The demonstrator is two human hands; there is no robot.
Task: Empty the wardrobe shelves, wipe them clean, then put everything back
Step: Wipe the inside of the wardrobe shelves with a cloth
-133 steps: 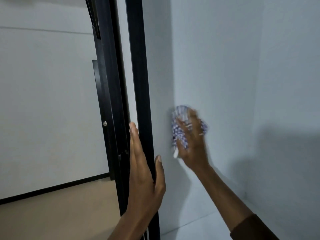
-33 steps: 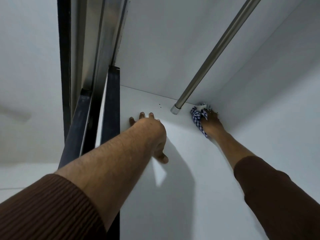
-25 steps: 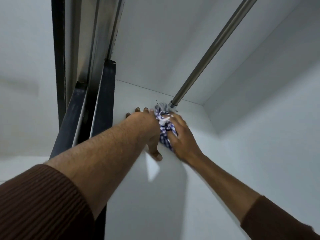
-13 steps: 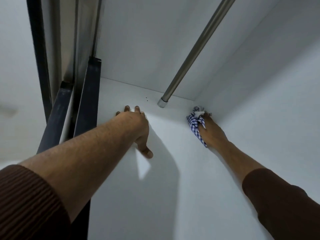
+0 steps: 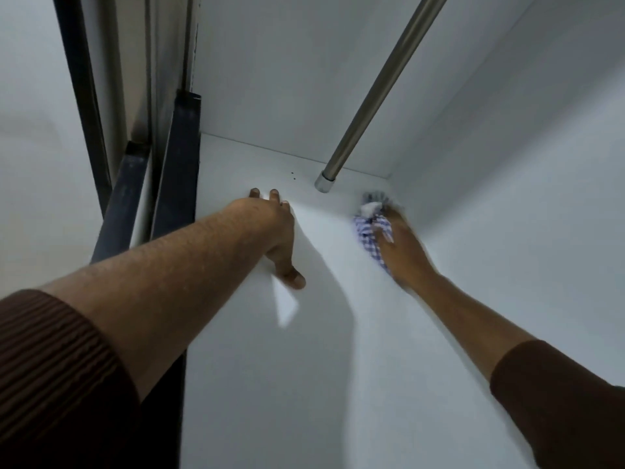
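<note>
**Wiping the upper corner of the wardrobe side panel, near the hanging rail**

Landmark: the hanging rail (image 5: pixel 378 86), a metal tube running down to its end socket on the white side panel (image 5: pixel 270 367).

Technique (judgement). The step in hand looks like the wipe of the panel's top inner corner. To do it well: keep the cloth flat under the palm, not bunched, press it right into the seam behind the rail socket where dust would collect, then draw overlapping strokes away from the corner. Work round the socket without snagging the fabric on it. The bracing hand should keep steady pressure so the reaching arm does not wobble.

Right hand (image 5: pixel 402 252): just behind and below the rail socket, close to the corner seam. Fingers curl over a blue-and-white checked cloth (image 5: pixel 370 231) and hold it against the panel. Motion blur here; exact finger placement not resolvable.

Left hand (image 5: pixel 277 235): in front of the rail socket, toward the dark door frame (image 5: pixel 176 164). Fingers extended, palm side on the panel, thumb splayed downward. Grasps nothing; it reads as a brace.

No stored items are in view.
</note>
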